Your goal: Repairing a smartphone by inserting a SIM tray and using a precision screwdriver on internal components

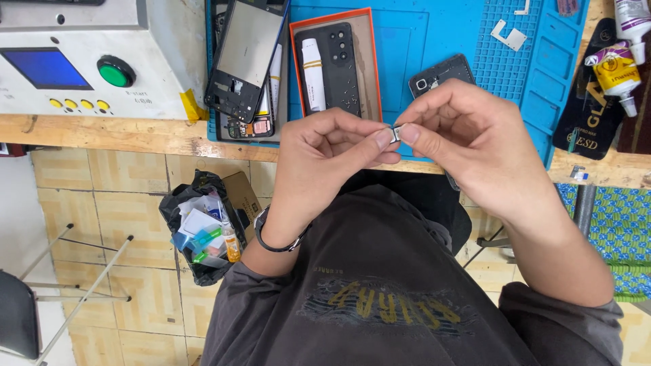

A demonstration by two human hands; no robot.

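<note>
Wooden counter (135, 135) with a blue rubber mat (434, 34) sits just behind the tiny shiny metal part (396, 133), pinched by left hand (325, 159) and right hand (475, 139); it looks light, thin, bendy, best held by its edges.

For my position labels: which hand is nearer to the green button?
Left. The left hand is closest to the green button; the right hand lies beyond it. Both pinch a small metal part.

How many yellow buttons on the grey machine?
4, in a row on the grey machine's front panel, below the blue screen. The frame edge may hide more.
</note>
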